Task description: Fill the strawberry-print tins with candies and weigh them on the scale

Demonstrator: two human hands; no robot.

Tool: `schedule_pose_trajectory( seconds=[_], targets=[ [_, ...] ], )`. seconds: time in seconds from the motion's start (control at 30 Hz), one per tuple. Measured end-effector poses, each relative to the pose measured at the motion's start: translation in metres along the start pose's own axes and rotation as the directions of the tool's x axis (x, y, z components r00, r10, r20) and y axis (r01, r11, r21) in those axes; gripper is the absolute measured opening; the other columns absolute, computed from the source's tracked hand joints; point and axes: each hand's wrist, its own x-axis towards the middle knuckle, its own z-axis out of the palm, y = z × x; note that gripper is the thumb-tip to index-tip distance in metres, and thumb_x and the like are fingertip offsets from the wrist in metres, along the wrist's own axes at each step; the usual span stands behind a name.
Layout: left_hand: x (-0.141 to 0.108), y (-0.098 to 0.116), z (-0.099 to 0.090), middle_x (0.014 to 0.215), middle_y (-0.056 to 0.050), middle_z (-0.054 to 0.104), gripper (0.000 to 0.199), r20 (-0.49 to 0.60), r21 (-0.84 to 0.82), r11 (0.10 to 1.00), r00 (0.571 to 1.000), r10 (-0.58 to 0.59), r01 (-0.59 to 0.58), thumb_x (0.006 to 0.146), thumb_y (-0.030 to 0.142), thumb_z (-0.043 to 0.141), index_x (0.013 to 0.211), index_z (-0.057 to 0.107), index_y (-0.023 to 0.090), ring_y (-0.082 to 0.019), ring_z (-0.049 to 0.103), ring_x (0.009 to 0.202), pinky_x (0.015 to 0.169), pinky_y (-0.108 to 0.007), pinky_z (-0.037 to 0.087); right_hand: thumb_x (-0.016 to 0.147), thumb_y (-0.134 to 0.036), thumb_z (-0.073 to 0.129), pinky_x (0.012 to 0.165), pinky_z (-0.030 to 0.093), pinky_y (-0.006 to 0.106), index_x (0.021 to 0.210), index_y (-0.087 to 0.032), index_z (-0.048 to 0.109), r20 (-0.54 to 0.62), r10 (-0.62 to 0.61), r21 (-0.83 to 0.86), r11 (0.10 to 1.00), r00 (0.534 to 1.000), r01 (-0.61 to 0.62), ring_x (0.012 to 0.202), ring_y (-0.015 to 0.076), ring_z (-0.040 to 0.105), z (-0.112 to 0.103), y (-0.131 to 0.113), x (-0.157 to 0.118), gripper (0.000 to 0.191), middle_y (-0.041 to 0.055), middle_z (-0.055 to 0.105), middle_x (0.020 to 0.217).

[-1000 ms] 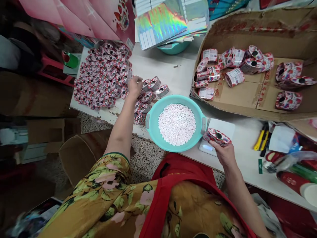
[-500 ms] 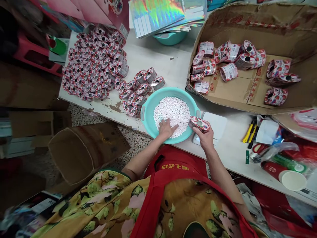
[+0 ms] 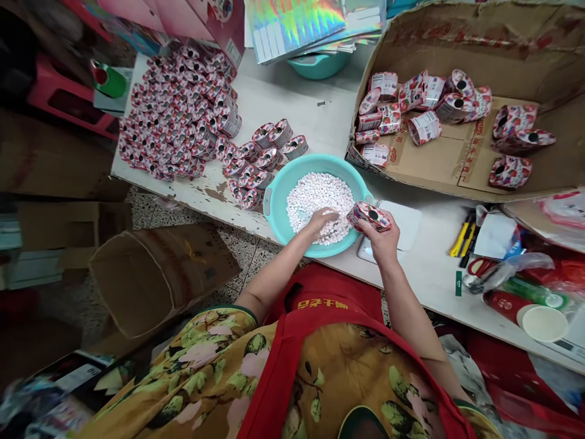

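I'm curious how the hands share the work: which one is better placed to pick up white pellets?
Probably the left hand: it is down at the white pellets in the bowl, while the right hand is busy holding a patterned container by the bowl's rim.

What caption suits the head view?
Left hand among small white pellets in a round turquoise plastic basin; right hand holding a red-patterned oval packet.

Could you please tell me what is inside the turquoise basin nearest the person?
The basin holds small white pieces, and the left hand is inside. What lies under the pieces, or is covered by the hand, cannot be seen.
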Motion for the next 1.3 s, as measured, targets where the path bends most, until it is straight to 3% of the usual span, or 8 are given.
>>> schedule_pose_trajectory(
  seconds=[0.17, 0.27, 0.37, 0.47, 0.6, 0.8, 1.1, 1.3],
  targets=[
    [-0.025, 0.04, -0.017, 0.072, 0.0, 0.06, 0.035, 0.031, -0.297, 0.953, 0.996, 0.079, -0.067, 0.059, 0.033, 0.084, 0.082, 0.062, 0.019, -0.013, 0.056, 0.061, 0.054, -0.024, 0.046, 0.067, -0.04, 0.083, 0.097, 0.053, 0.036, 0.113, -0.021, 0.069, 0.09, -0.092, -0.151, 0.983, 0.992, 0.104, 0.102, 0.0229, 0.068, 0.012, -0.006, 0.0, 0.052, 0.0054, 0.073, 0.109],
    [-0.047, 0.064, -0.009, 0.069, 0.001, 0.057, 0.036, 0.059, -0.362, 0.917, 0.977, 0.204, -0.169, 0.065, 0.04, 0.082, 0.084, 0.058, 0.02, -0.01, 0.052, 0.052, 0.049, -0.024, 0.044, 0.07, -0.031, 0.075, 0.101, 0.051, 0.041, 0.113, -0.023, 0.071, 0.212, -0.15, -0.252, 0.946, 0.966, 0.203, 0.107, 0.0257, 0.067, 0.027, 0.005, -0.002, 0.045, 0.0053, 0.072, 0.113],
    [-0.06, 0.075, 0.005, 0.075, 0.0, 0.058, 0.04, -0.008, -0.386, 0.863, 0.937, 0.349, -0.325, 0.071, 0.051, 0.077, 0.086, 0.055, 0.021, -0.013, 0.059, 0.06, 0.058, -0.028, 0.05, 0.067, -0.026, 0.07, 0.098, 0.051, 0.043, 0.107, -0.022, 0.072, 0.29, -0.163, -0.32, 0.912, 0.943, 0.255, 0.104, 0.0283, 0.067, 0.044, 0.014, -0.004, 0.04, 0.0061, 0.072, 0.11],
    [-0.059, 0.076, 0.013, 0.077, 0.0, 0.057, 0.045, -0.103, -0.377, 0.821, 0.9, 0.423, -0.429, 0.072, 0.058, 0.074, 0.085, 0.052, 0.022, -0.015, 0.064, 0.069, 0.065, -0.029, 0.053, 0.066, -0.027, 0.071, 0.097, 0.051, 0.043, 0.106, -0.021, 0.071, 0.315, -0.155, -0.336, 0.904, 0.936, 0.263, 0.105, 0.0294, 0.067, 0.058, 0.017, -0.006, 0.04, 0.0073, 0.071, 0.11],
    [-0.047, 0.074, 0.012, 0.073, 0.002, 0.055, 0.043, -0.175, -0.375, 0.805, 0.888, 0.426, -0.46, 0.071, 0.055, 0.075, 0.082, 0.05, 0.022, -0.013, 0.061, 0.066, 0.063, -0.027, 0.051, 0.068, -0.031, 0.074, 0.099, 0.05, 0.042, 0.109, -0.021, 0.07, 0.355, -0.165, -0.327, 0.9, 0.92, 0.288, 0.107, 0.0291, 0.067, 0.064, 0.018, -0.007, 0.042, 0.0075, 0.071, 0.114],
    [-0.04, 0.072, 0.008, 0.068, 0.001, 0.055, 0.041, -0.101, -0.34, 0.831, 0.896, 0.433, -0.44, 0.076, 0.054, 0.075, 0.074, 0.05, 0.021, -0.013, 0.06, 0.06, 0.058, -0.027, 0.049, 0.069, -0.039, 0.074, 0.094, 0.051, 0.041, 0.107, -0.021, 0.07, 0.306, -0.108, -0.361, 0.906, 0.946, 0.221, 0.102, 0.0292, 0.067, 0.065, 0.017, -0.004, 0.042, 0.0068, 0.073, 0.109],
    [-0.033, 0.074, 0.013, 0.06, 0.003, 0.053, 0.048, -0.188, -0.266, 0.834, 0.874, 0.448, -0.484, 0.08, 0.055, 0.077, 0.066, 0.047, 0.02, -0.01, 0.055, 0.054, 0.053, -0.024, 0.043, 0.07, -0.04, 0.075, 0.091, 0.052, 0.041, 0.108, -0.021, 0.072, 0.264, -0.096, -0.419, 0.885, 0.96, 0.204, 0.101, 0.0306, 0.068, 0.066, 0.004, -0.003, 0.042, 0.0067, 0.073, 0.106],
    [-0.033, 0.079, 0.019, 0.06, 0.004, 0.051, 0.052, -0.174, -0.276, 0.85, 0.894, 0.414, -0.448, 0.076, 0.058, 0.081, 0.069, 0.047, 0.02, -0.009, 0.054, 0.052, 0.051, -0.023, 0.042, 0.069, -0.034, 0.076, 0.089, 0.052, 0.041, 0.108, -0.022, 0.072, 0.281, -0.111, -0.471, 0.85, 0.953, 0.237, 0.101, 0.0307, 0.068, 0.064, 0.003, -0.004, 0.041, 0.0072, 0.072, 0.11]
  ],
)
